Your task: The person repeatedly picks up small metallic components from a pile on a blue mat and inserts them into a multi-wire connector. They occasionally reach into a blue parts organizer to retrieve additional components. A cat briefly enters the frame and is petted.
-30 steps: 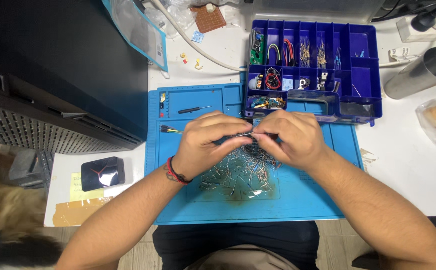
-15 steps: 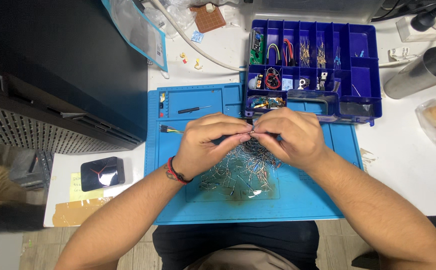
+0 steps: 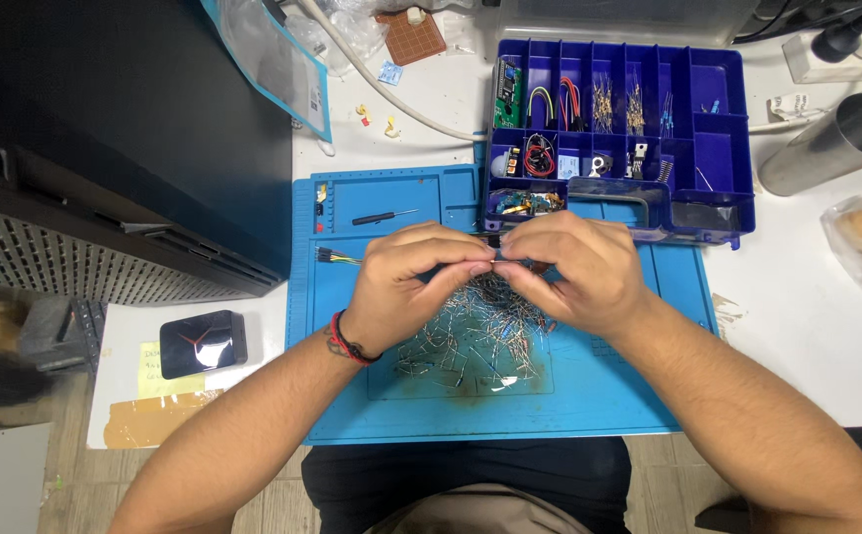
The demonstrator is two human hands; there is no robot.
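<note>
Both hands pinch one thin part at frame middle: left hand (image 3: pixel 406 282), right hand (image 3: pixel 574 272). Part may slip, get lost in pile (image 3: pixel 475 336) on mat (image 3: pixel 352 396).

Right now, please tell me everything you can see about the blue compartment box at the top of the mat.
The blue compartment box is open, of plastic as it looks, lying flat on the white table, its front edge over the blue mat. Dividers form many small cells. Some hold coloured jumper wires, resistor strips, and small electronic parts; some right cells look nearly empty. Neither hand touches it.
</note>
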